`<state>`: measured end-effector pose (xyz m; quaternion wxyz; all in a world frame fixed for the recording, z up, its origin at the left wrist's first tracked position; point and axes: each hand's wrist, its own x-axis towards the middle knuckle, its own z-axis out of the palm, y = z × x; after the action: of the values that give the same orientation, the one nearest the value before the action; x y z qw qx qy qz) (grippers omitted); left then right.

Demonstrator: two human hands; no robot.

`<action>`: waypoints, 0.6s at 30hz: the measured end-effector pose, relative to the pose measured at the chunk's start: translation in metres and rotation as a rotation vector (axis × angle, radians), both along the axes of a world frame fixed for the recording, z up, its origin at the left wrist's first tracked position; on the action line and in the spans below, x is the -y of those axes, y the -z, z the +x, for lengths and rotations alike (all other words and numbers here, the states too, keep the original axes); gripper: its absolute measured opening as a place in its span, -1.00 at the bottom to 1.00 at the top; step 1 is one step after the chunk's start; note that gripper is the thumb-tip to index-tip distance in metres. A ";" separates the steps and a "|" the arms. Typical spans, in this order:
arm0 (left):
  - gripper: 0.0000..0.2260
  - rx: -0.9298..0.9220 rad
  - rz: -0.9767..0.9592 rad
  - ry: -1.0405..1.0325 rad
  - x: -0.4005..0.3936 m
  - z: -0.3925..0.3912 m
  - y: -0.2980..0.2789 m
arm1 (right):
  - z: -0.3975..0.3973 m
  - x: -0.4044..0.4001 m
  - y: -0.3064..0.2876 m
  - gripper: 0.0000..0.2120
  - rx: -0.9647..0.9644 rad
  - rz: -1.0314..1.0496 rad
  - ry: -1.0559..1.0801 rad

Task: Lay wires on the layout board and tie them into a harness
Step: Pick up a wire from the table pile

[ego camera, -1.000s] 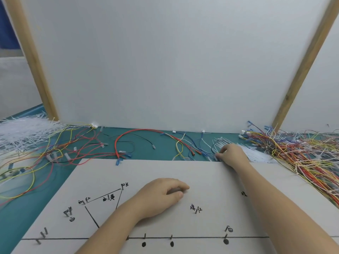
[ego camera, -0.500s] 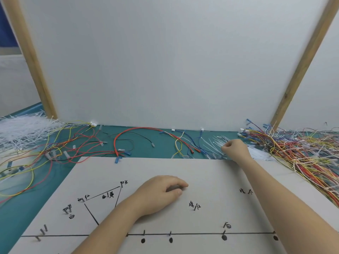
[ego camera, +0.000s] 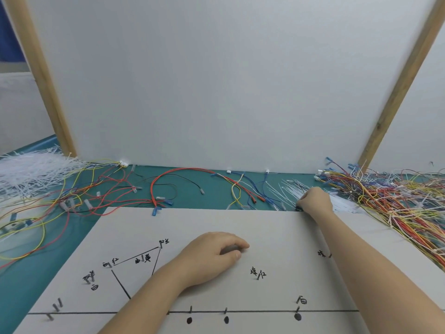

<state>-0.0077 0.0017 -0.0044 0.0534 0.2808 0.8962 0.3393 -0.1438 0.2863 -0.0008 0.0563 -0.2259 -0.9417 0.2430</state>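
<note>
- The layout board [ego camera: 277, 227], a pale sheet with drawn black lines, dots, handwritten labels and short pins, lies flat from the centre to 6 o'clock of the view, on a green table [ego camera: 212, 196].
- The left hand [ego camera: 212, 256] rests knuckles-up on the board just below centre, its fingers loosely curled; it holds nothing that can be seen.
- The right hand [ego camera: 313, 201] sits at about 2 o'clock from the left hand, at the board's far edge, its fingers curled down among a bunch of white cable ties [ego camera: 289, 192]. Something small and dark shows at its fingertips, but I cannot tell whether the hand grips a tie or a wire.
- A dense heap of wires [ego camera: 395, 203], red, yellow, orange, blue and white, spreads at 3 o'clock, just beside the right hand and over the board's right edge.
- Loose wires [ego camera: 168, 186] in red, black, yellow and blue lie at 12 o'clock beyond the board, between it and a white back panel [ego camera: 216, 80].
- More tangled wires [ego camera: 72, 196] lie at 9 to 10 o'clock, with a pile of white ties [ego camera: 31, 169] behind them at 10 o'clock.
</note>
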 end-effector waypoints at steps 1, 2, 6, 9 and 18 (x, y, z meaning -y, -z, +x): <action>-0.74 0.000 0.000 0.000 0.000 0.000 0.000 | 0.000 -0.001 -0.003 -0.87 0.016 -0.006 0.004; -0.74 0.000 -0.001 0.000 0.000 0.000 0.000 | -0.001 -0.002 -0.005 -0.87 0.021 -0.025 0.016; -0.74 -0.004 0.003 0.001 0.000 0.001 0.001 | -0.002 -0.006 -0.008 -0.91 -0.021 -0.072 0.063; -0.74 -0.010 0.009 0.001 0.000 0.001 0.001 | 0.000 -0.005 -0.007 -0.91 -0.008 -0.034 0.034; -0.74 -0.017 -0.003 0.000 -0.001 0.001 -0.002 | -0.007 -0.012 -0.012 -0.81 -0.248 -0.427 0.181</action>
<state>-0.0065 0.0026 -0.0020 0.0462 0.2836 0.8972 0.3354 -0.1509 0.2985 0.0110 0.1438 -0.2844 -0.8309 0.4560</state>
